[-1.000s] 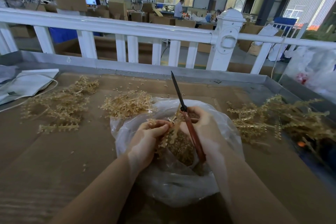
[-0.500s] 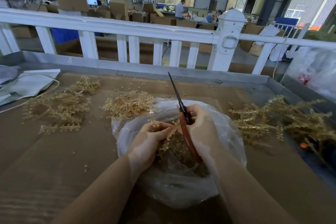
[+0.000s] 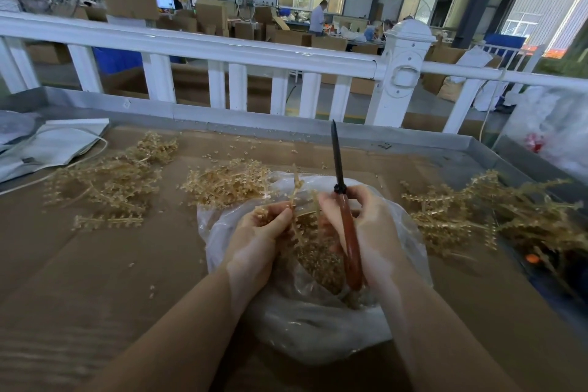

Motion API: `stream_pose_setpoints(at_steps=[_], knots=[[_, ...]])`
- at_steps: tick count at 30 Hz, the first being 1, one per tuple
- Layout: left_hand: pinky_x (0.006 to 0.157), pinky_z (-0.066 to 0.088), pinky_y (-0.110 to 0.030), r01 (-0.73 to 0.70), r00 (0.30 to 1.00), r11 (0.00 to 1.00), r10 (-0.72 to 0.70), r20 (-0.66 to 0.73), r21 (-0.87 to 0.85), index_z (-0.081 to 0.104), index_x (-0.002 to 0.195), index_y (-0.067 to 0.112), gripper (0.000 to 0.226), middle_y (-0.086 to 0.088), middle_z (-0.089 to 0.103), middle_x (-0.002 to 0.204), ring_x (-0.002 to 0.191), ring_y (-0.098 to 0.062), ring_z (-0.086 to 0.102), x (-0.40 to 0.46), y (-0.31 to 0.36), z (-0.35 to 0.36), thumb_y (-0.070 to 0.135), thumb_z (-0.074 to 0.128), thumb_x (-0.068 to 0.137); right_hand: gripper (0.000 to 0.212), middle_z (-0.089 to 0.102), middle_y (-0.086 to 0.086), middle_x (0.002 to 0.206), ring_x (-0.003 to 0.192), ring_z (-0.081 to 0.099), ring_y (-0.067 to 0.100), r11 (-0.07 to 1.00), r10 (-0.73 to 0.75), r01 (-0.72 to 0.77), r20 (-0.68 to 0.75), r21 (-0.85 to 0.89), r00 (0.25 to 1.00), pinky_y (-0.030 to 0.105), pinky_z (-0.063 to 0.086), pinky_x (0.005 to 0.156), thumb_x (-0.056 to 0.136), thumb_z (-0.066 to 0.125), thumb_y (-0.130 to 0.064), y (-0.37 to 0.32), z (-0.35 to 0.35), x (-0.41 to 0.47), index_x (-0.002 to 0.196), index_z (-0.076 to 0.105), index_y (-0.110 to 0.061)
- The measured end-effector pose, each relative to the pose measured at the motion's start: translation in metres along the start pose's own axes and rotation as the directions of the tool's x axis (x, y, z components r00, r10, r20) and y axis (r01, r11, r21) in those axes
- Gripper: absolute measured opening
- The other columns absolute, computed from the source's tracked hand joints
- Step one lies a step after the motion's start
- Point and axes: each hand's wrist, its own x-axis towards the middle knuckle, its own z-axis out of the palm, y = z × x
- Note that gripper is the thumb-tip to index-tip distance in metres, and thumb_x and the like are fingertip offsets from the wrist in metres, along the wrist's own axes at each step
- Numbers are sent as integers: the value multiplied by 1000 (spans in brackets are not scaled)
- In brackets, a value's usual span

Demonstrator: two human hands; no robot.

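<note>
The left hand pinched a gold sprig, with its fingers curled round the stem. The right hand gripped the red scissors, with the blades closed and pointing up. Both hands were over a clear bag of little gold bits on the brown surface. A heap of sprigs lay to the left.

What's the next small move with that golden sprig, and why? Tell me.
Probably tip the red-handled, black-bladed scissors down to the golden plastic sprig and snip. The left hand pinches the sprig over the clear plastic bag of golden bits; the right hand grips the scissors, blades closed and pointing up, away from it.
</note>
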Motion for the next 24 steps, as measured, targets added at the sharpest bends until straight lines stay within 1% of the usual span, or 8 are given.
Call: stream_pose_setpoints(at_steps=[2, 4, 6, 8, 11, 16, 19, 24], knots=[[80, 54, -39, 13, 1000, 1000, -13, 28, -12, 64, 91, 3, 10, -17, 68, 84, 81, -28, 67, 0, 1, -2, -1, 61, 82, 19, 69, -3, 86, 86, 68, 16, 1000, -6, 7, 17, -25, 1000, 39, 56, 82, 80, 75, -31, -1, -1, -1, 86, 57, -31], [84, 55, -40, 28, 996, 999, -25, 87, -30, 65, 97, 0, 23, -18, 67, 87, 82, -28, 66, 0, 3, -4, -5, 62, 75, 27, 64, -10, 82, 83, 65, 9, 991, -54, 53, -7, -124, 999, 26, 55, 79, 79, 76, -15, -2, -2, -2, 84, 54, -31], [75, 58, -31, 30, 989, 999, -28, 145, -15, 67, 100, 1, 36, -16, 68, 86, 77, -24, 67, -1, 7, -7, -7, 64, 65, 28, 64, -11, 81, 77, 63, 2, 985, -68, 57, -64, -162, 996, 15, 50, 71, 81, 72, -7, -2, -5, -3, 87, 56, -28], [67, 59, -28, 49, 981, 999, -50, 187, 13, 68, 100, 3, 43, -14, 71, 86, 76, -23, 69, -1, 11, -11, -8, 65, 59, 21, 63, -10, 77, 62, 59, -6, 983, -68, 49, -103, -178, 992, 4, 41, 56, 84, 69, -6, -2, -9, -3, 94, 59, -22], [62, 60, -33, 81, 984, 992, -94, 148, 95, 64, 101, 5, 44, -14, 72, 81, 74, -26, 71, -1, 13, -15, -10, 68, 60, 19, 61, -8, 74, 52, 56, -3, 992, -59, 46, -103, -121, 993, 5, 37, 48, 86, 66, -4, -2, -13, -2, 103, 61, -12], [55, 56, -26, 63, 996, 970, -77, 48, 237, 65, 98, 3, 28, -14, 73, 83, 76, -24, 72, -1, 10, -15, -7, 69, 72, 20, 58, -13, 72, 46, 51, -17, 991, -87, 79, -71, -106, 994, 2, 34, 43, 88, 66, -6, -7, -18, -8, 103, 58, -17], [55, 56, -22, 22, 1000, 977, -23, 1, 214, 65, 91, 1, 18, -12, 72, 78, 70, -19, 72, 1, 10, -13, -9, 66, 77, 18, 60, -12, 74, 53, 52, -20, 985, -96, 90, -35, -147, 995, 0, 34, 45, 87, 69, -15, -6, -20, -11, 102, 60, -15], [48, 53, -22, -31, 995, 984, 48, -92, 177, 65, 80, 9, 11, -4, 71, 66, 59, -13, 69, 6, 17, -9, -1, 69, 78, 21, 62, -16, 78, 76, 52, -23, 949, -178, 171, -3, -267, 984, -2, 37, 60, 86, 67, -36, -2, -20, -17, 95, 66, -17]])
